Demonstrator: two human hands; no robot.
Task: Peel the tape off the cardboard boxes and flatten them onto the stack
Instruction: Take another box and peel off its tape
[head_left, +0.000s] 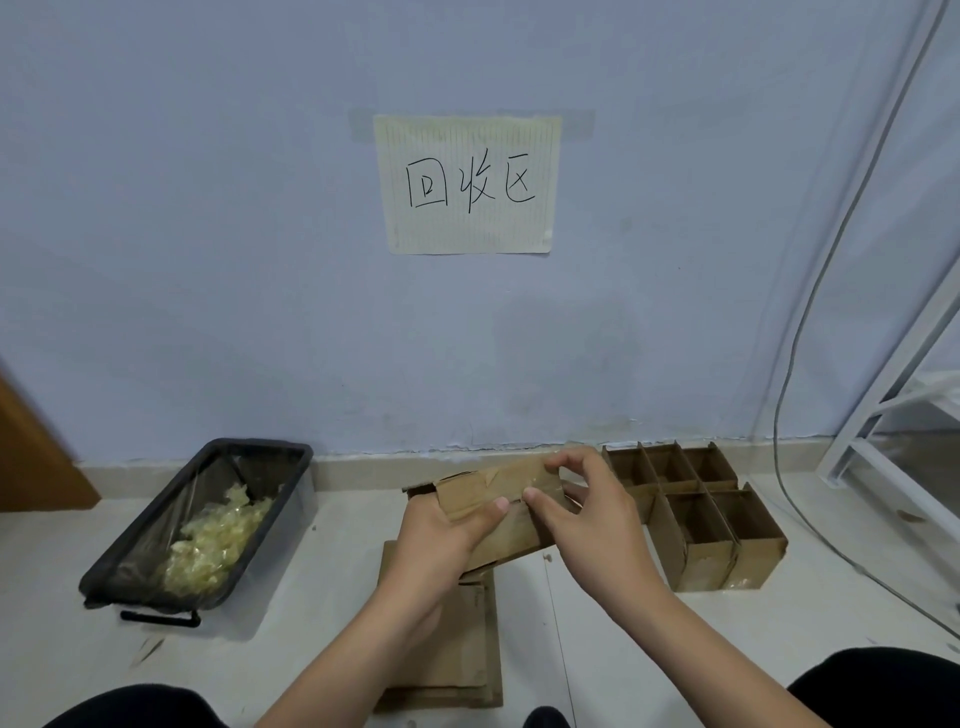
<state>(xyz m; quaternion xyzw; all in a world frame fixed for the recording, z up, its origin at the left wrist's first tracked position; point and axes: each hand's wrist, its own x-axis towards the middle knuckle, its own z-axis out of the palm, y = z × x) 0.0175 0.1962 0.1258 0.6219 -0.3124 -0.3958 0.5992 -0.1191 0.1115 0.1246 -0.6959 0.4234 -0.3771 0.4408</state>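
Observation:
A small brown cardboard box (511, 480) with shiny tape across its top is held up in front of me, above the floor. My left hand (441, 540) grips its left end from below, thumb on the near face. My right hand (582, 512) holds the right end, thumb and fingers pinching at the taped top edge. Below the box, a stack of flattened cardboard (457, 660) lies on the floor between my knees, partly hidden by my left forearm.
A black bin (150, 566) lined with clear plastic holds crumpled yellowish tape at the left. Several open cardboard boxes (711, 525) stand in rows at the right by the wall. A cable and a white metal frame (872, 431) are at the far right.

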